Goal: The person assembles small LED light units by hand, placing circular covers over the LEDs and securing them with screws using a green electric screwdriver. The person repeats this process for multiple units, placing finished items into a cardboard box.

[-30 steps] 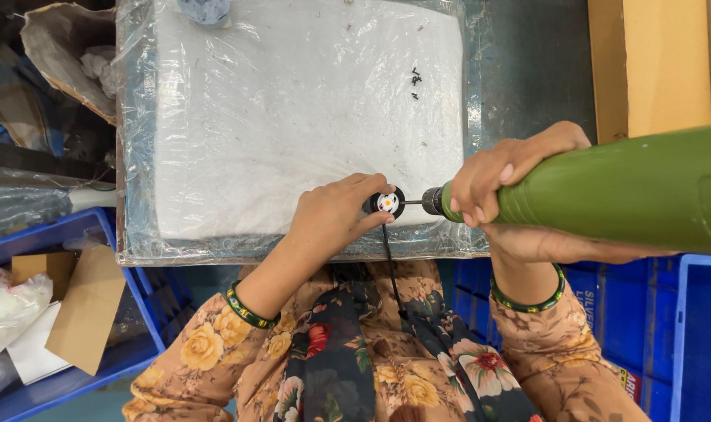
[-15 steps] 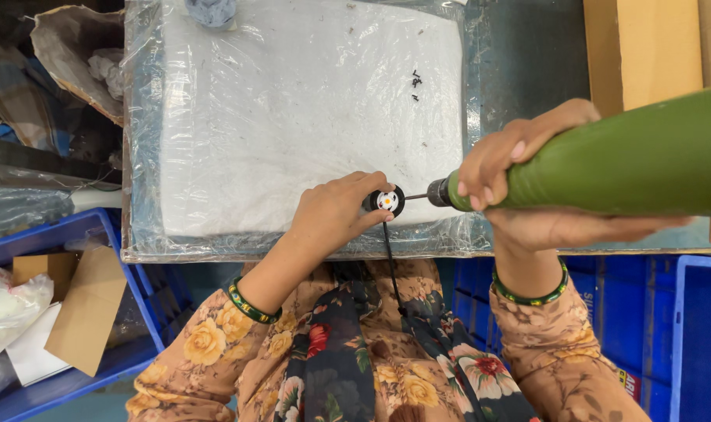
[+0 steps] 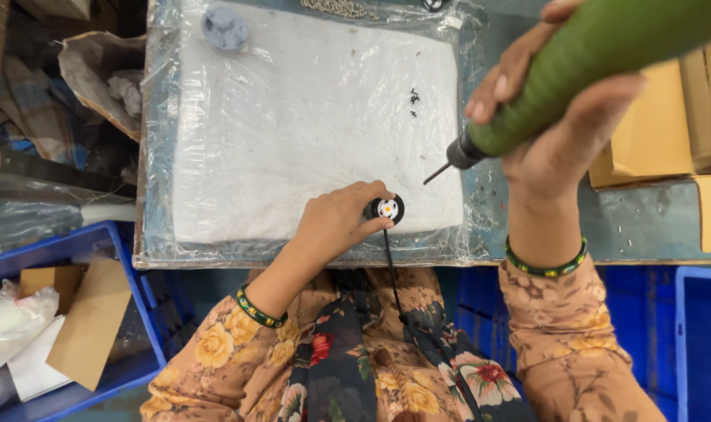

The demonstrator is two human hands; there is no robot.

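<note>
Lifted away, right hand [image 3: 558, 117] grips green driver [image 3: 605, 55]; left [image 3: 336, 223] pinches disc [image 3: 386, 209] (wired).

Your left hand [image 3: 336, 223] lies low and palm down, fingers curled, thumb and forefinger pinched together at the tips. Your right hand [image 3: 555, 117] is raised well above it, wrist bent, fingers wrapped tight in a full grip. Both forearms reach forward from your body, a bangle on each wrist.

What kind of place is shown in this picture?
Probably a small assembly workbench in a workshop or factory: the right hand holds a green electric screwdriver, the left hand steadies a small round part, and blue bins stand below.
</note>
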